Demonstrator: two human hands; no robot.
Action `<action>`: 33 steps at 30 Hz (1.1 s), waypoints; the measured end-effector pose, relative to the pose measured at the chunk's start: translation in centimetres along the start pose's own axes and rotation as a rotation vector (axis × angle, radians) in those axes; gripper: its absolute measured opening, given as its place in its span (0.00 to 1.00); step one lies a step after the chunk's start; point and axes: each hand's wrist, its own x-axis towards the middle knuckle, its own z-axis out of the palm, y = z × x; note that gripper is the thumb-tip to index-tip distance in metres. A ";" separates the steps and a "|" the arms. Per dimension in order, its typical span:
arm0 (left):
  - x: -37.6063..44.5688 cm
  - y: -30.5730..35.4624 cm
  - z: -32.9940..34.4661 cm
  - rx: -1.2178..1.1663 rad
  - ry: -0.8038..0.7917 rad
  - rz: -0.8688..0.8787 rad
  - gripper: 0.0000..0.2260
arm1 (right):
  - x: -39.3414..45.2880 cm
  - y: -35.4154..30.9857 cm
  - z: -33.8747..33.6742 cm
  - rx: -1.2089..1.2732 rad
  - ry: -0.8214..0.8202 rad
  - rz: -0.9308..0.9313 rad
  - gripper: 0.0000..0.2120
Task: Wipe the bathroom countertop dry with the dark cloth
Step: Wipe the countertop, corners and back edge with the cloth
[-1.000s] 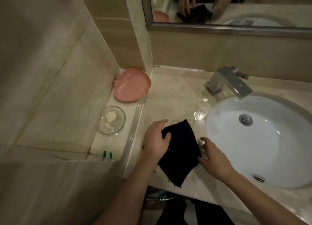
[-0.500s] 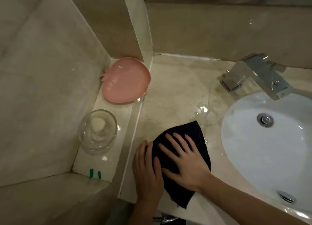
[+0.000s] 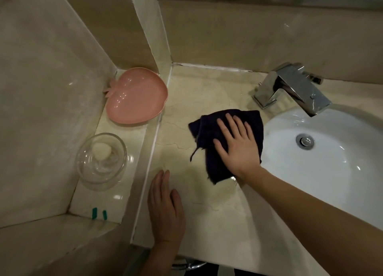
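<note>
Left hand [image 3: 165, 209] lies flat on the bench [image 3: 217, 224], nearest the front edge, fingers straight & together, holding nothing; it's well left of the sink [image 3: 323, 151] and looks like a brace only. Farther in, right hand [image 3: 236, 143] is spread wide, palm down, pressing the dark cloth [image 3: 209, 130], which sits crumpled on the bench just left of the sink rim, partly under the palm. A wet sheen shows near the wrist, by the sink's front-left rim. Judgement: wipe stroke under way. To do it well: keep palm flat w/ even pressure, overlap passes, work toward the sink, flatten the bunched left flap for more contact. Beyond, faucet [image 3: 294, 87] sits behind the sink; area round its base prob. still needs a pass.
</note>
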 end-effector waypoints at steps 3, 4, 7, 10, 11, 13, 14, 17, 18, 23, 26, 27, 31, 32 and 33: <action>0.0 0.1 -0.2 0.005 -0.011 0.003 0.22 | -4.1 -2.3 0.3 0.055 0.032 0.040 0.28; 0.0 0.2 -0.3 0.000 -0.009 0.010 0.22 | -6.2 -3.3 0.7 0.073 0.027 0.023 0.29; 0.0 0.3 -0.5 -0.023 0.011 0.011 0.22 | -13.1 -6.0 1.7 0.085 -0.032 -0.105 0.31; -0.1 0.2 -0.6 -0.013 0.007 0.033 0.22 | -17.2 -6.7 1.9 0.052 -0.104 -0.214 0.34; -0.2 0.1 -0.6 -0.014 0.005 0.036 0.22 | -17.5 -6.6 1.7 0.023 -0.125 -0.246 0.35; -0.1 0.1 -0.7 -0.019 0.014 0.032 0.21 | -17.0 -6.0 1.0 -0.037 -0.164 -0.291 0.35; 0.1 0.2 -0.7 -0.010 0.024 0.030 0.21 | -16.3 -5.6 0.6 -0.053 -0.177 -0.292 0.36; 1.4 0.8 -0.5 0.054 0.067 0.038 0.19 | -13.3 -4.5 0.2 -0.046 -0.149 -0.205 0.33; 2.0 1.0 -0.3 0.053 0.075 0.032 0.20 | -12.1 -4.3 0.2 -0.024 -0.136 -0.154 0.32; 3.7 1.6 1.2 0.050 0.058 0.005 0.22 | -8.6 -6.4 0.9 0.022 -0.111 0.012 0.33; 3.8 1.6 1.4 0.042 0.076 -0.101 0.23 | -7.2 -7.1 1.4 0.022 -0.139 -0.182 0.34; 3.8 1.6 1.3 0.039 0.083 -0.103 0.24 | -6.2 -7.4 1.5 0.031 -0.138 -0.229 0.34; 4.3 1.4 1.6 0.050 0.161 -0.046 0.25 | 0.3 -9.9 2.4 0.075 -0.097 -0.215 0.32; 4.4 1.3 1.8 0.065 0.198 -0.031 0.25 | 2.2 -10.6 2.5 0.075 -0.085 -0.197 0.31; 4.5 1.2 2.0 0.082 0.231 -0.026 0.23 | 4.1 -11.1 2.6 0.074 -0.079 -0.183 0.31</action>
